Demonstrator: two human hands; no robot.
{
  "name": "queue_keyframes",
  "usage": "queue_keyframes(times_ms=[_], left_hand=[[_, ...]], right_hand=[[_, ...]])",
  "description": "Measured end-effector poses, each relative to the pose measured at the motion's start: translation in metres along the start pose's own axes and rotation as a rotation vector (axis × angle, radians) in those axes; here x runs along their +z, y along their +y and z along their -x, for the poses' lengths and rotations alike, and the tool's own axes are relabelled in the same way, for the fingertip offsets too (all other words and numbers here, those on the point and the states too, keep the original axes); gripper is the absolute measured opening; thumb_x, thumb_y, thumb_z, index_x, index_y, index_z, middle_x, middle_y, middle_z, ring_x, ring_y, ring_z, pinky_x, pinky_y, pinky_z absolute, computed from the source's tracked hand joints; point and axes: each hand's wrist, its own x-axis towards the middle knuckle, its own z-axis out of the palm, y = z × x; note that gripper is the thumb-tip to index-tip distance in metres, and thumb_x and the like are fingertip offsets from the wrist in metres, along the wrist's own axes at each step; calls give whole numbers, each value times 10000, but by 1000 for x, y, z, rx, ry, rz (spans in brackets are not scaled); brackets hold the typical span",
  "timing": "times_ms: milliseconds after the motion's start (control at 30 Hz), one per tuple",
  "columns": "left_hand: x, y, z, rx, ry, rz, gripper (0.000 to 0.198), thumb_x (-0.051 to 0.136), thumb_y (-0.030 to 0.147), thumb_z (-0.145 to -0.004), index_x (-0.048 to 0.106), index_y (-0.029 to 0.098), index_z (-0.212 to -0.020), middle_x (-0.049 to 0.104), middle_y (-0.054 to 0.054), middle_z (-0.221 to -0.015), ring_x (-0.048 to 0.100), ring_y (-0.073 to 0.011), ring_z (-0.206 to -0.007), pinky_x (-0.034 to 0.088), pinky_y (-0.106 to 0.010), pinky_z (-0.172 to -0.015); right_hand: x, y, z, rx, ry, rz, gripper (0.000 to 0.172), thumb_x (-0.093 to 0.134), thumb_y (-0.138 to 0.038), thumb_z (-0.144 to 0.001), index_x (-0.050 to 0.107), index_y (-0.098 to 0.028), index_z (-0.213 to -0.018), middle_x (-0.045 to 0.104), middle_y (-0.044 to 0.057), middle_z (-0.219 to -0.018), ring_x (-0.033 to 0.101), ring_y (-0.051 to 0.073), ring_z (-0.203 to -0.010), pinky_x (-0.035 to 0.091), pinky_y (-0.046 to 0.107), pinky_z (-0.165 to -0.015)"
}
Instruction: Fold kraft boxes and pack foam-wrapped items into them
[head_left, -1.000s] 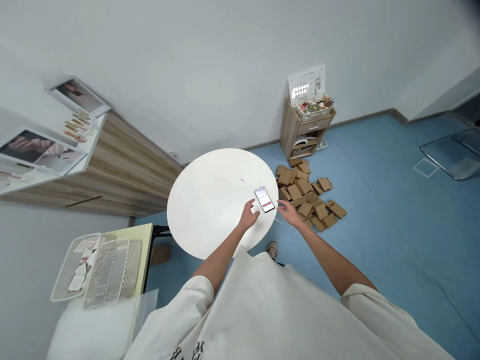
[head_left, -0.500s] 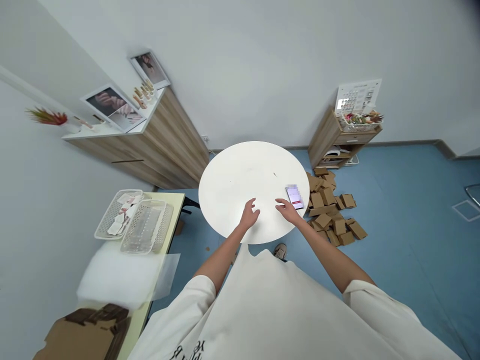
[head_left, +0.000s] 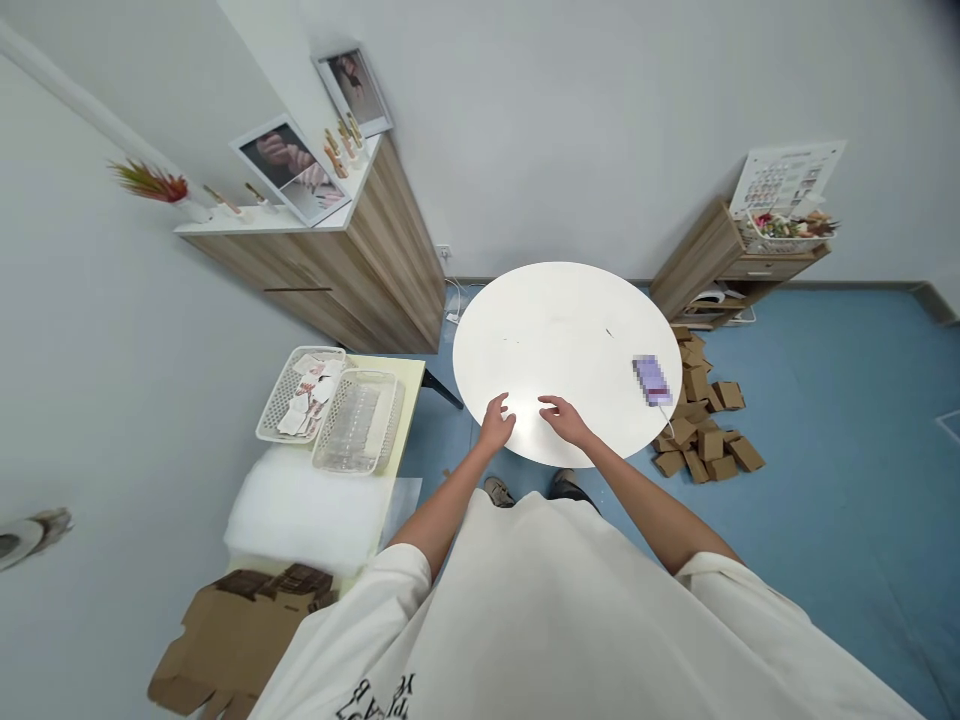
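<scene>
In the head view, a round white table [head_left: 562, 310] stands in front of me. My left hand [head_left: 496, 424] hangs over its near left edge, with thumb and fingers apart and nothing between them. To the right of it, my right hand [head_left: 566, 420] is over the near part of the tabletop, fingers spread and holding nothing. A gap separates the two hands. A phone [head_left: 652, 380] with a lit, pixelated screen lies on the right side of the table, a white cable at its lower end. A small dark thin piece [head_left: 609, 333] lies farther back.
Left, a pale yellow table [head_left: 409, 400] bears two white baskets [head_left: 356, 425], white foam sheeting [head_left: 307, 510] and cardboard [head_left: 232, 640]. A wood cabinet [head_left: 397, 250] stands behind it. Folded brown boxes [head_left: 709, 440] lie on the floor at right, near a small cabinet [head_left: 694, 245].
The view has swung left, so the table and furniture appear farther right. My hands are a little closer together and now nearer the table's left part, away from the phone. Both remain empty.
</scene>
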Motion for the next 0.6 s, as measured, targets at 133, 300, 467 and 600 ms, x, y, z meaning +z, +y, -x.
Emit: queue_keyframes(times_ms=[133, 300, 467, 600], left_hand=[[-23, -10, 1, -10, 94, 32, 582, 579, 223, -883, 444, 269, -1446, 395, -114, -1539, 531, -270, -1295, 525, -371, -957], [-48, -24, 12, -64, 260, 83, 576, 578, 237, -889, 445, 256, -1448, 406, -121, -1537, 523, -266, -1308, 537, -339, -931], [-77, -43, 33, -119, 390, 60, 527, 589, 241, -890, 493, 235, -1407, 473, -128, -1482, 547, -271, -1286, 519, -369, -977], [-108, -57, 44, -123, 443, 26, 498, 586, 247, -898, 516, 240, -1391, 503, -125, -1452, 537, -278, -1301, 510, -382, -985]], right_hand=[[13, -20, -20, -41, -78, 51, 388, 566, -379, -924, 611, -282, -1298, 574, 61, -1408, 630, 210, -1108, 508, 405, -1003], [34, -36, -54, -104, -204, 100, 376, 573, -366, -915, 629, -278, -1276, 591, 61, -1388, 642, 205, -1081, 514, 401, -995], [73, -51, -79, -182, -323, 138, 351, 581, -335, -899, 661, -269, -1234, 630, 67, -1337, 657, 207, -1042, 519, 412, -986], [114, -65, -91, -246, -407, 139, 355, 581, -334, -896, 665, -261, -1232, 651, 71, -1309, 665, 211, -1035, 518, 418, -990]])
